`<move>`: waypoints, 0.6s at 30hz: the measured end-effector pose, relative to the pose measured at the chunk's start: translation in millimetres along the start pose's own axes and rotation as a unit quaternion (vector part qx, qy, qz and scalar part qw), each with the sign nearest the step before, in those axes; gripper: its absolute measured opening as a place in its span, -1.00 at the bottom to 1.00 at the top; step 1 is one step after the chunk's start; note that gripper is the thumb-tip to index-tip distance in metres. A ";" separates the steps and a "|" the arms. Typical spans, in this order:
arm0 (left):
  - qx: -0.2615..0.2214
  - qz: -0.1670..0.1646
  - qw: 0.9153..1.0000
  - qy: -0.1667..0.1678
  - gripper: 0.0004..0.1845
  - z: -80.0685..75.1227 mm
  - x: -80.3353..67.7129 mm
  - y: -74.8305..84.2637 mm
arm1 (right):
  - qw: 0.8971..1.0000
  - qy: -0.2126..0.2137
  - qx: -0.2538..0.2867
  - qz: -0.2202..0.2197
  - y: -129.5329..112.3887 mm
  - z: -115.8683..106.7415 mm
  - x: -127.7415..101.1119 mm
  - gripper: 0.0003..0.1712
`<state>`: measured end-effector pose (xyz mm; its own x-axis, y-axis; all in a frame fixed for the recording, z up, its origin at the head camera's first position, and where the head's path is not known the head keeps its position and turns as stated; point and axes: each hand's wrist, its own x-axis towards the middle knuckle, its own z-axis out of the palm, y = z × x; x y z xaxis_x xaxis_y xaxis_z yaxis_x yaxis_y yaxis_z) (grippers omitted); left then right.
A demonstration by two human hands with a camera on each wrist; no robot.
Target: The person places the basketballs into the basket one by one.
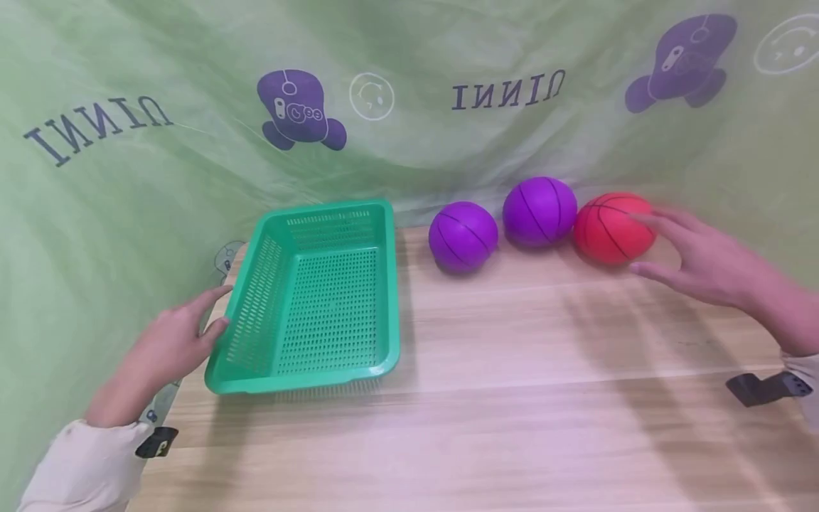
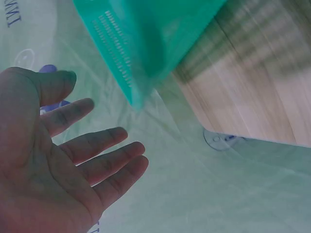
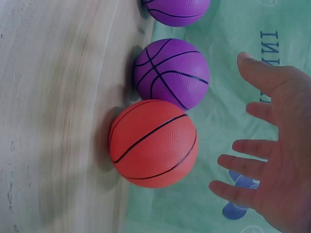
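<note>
A green plastic basket with perforated walls and floor stands on the left of the table. My left hand is beside its left rim; in the left wrist view the left hand has its fingers spread, apart from the basket. To the right, a red toy basketball sits against the back cloth. My right hand hovers at its right side; the right wrist view shows a gap between the red ball and the straight fingers. Two purple toy basketballs lie left of the red one.
A light wood table carries the basket and balls. Behind it and at its left hangs a green cloth with purple figures and mirrored lettering. Dark straps sit at the wrists, over pale sleeves.
</note>
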<state>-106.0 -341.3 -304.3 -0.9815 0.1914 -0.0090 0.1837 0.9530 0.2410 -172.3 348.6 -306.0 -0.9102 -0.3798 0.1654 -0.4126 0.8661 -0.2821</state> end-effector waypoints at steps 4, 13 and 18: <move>0.013 0.014 1.000 0.000 -0.37 5.7 2.6 -5.6 | 1.000 -0.009 0.010 0.011 4.1 -2.5 -2.4 -0.06; -0.034 0.020 0.999 -0.037 -0.37 8.0 4.7 -22.9 | 1.000 -0.005 0.025 0.001 11.0 -3.1 -1.6 -0.11; -0.045 0.000 0.995 -0.087 -0.36 10.0 1.7 -32.0 | 0.998 -0.005 0.065 -0.010 14.3 -4.4 1.6 -0.06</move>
<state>-113.0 -369.1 -321.7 -0.9555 0.2369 -0.1755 0.1705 0.9297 0.3266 -179.5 361.9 -305.6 -0.9021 -0.3996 0.1631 -0.4307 0.8096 -0.3988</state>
